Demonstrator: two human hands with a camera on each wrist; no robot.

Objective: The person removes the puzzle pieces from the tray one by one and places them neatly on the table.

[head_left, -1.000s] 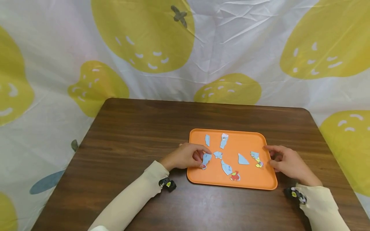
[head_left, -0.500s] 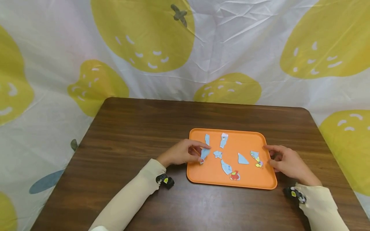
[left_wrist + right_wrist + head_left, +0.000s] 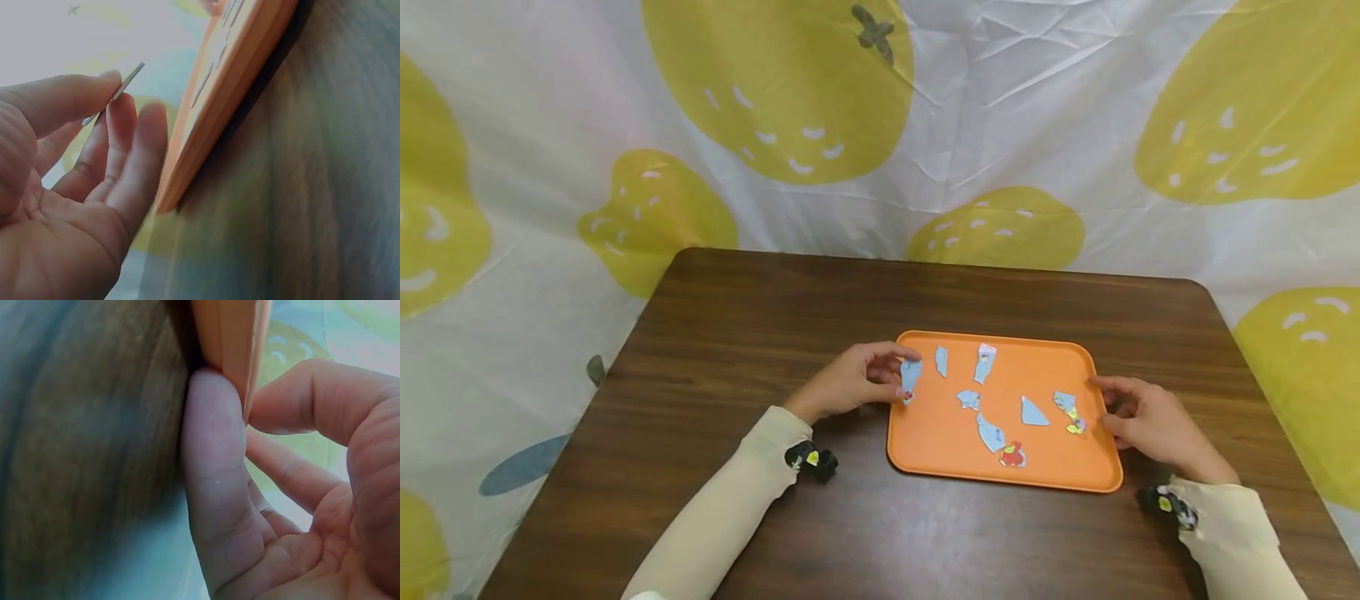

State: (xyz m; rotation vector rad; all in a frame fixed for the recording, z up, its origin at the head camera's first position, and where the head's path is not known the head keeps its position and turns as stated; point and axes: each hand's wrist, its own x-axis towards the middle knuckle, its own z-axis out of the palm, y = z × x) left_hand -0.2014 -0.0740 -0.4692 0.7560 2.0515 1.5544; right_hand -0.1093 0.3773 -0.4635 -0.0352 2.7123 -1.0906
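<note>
My left hand (image 3: 857,379) pinches a light blue puzzle piece (image 3: 911,377) at the tray's left rim. Seen edge-on in the left wrist view, the thin piece (image 3: 130,80) is between thumb and fingertips, raised off the tray. At the opposite side, my right hand (image 3: 1153,421) holds the right rim of the orange tray (image 3: 940,454). The right wrist view shows the thumb at the rim's top and another finger (image 3: 215,425) low against its outer side. A narrow blue piece (image 3: 942,362) lies just right of the left hand.
On the tray lie a pink-topped piece (image 3: 985,363), a small blue piece (image 3: 969,399), a curved one (image 3: 991,433), a red one (image 3: 1012,455), a triangular one (image 3: 1033,412) and a multicoloured one (image 3: 1070,412). The brown table (image 3: 760,333) meets a lemon-patterned cloth (image 3: 820,217).
My left hand has lifted the blue puzzle piece and carried it left and away from me, to the tray's left rim. The right hand stays at the right rim.
</note>
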